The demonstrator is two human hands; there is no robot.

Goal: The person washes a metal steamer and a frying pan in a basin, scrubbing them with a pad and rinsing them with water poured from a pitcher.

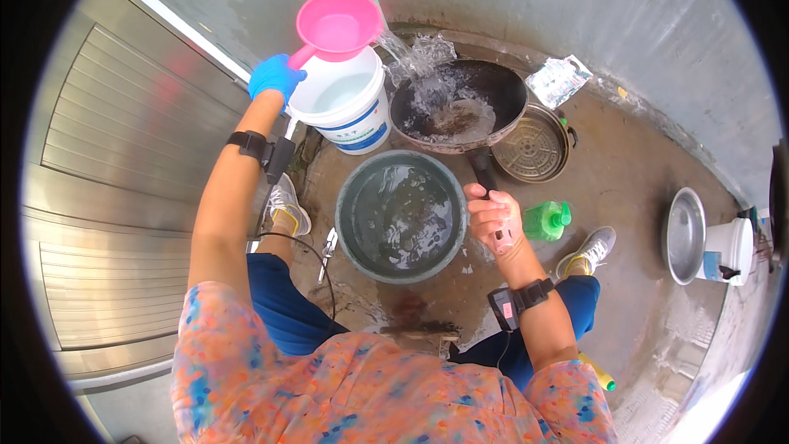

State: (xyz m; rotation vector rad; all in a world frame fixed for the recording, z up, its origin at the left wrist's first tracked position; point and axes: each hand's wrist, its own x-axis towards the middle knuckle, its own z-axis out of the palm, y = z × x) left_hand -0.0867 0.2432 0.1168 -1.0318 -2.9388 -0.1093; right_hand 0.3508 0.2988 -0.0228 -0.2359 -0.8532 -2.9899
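My left hand (274, 79), in a blue glove, grips the handle of a pink plastic dipper (338, 21) above a white bucket (354, 129) that holds water. Water (425, 74) pours from the dipper's right side into a dark wok (508, 95). My bare right hand (496, 219) is closed around the wok's black handle (482, 169). The wok is held tilted, its dark inside facing up, and water splashes over its bottom. Below the wok stands a round grey-green basin (344, 246) of water with bubbles on it.
A metal steamer tray (533, 145) lies partly under the wok, near a crumpled plastic packet (560, 80). A green pump bottle (545, 222) lies right of my right hand. Silver tongs or a similar tool (328, 253) lie left of the basin. A metal bowl (685, 237) leans by a white bucket (727, 246).
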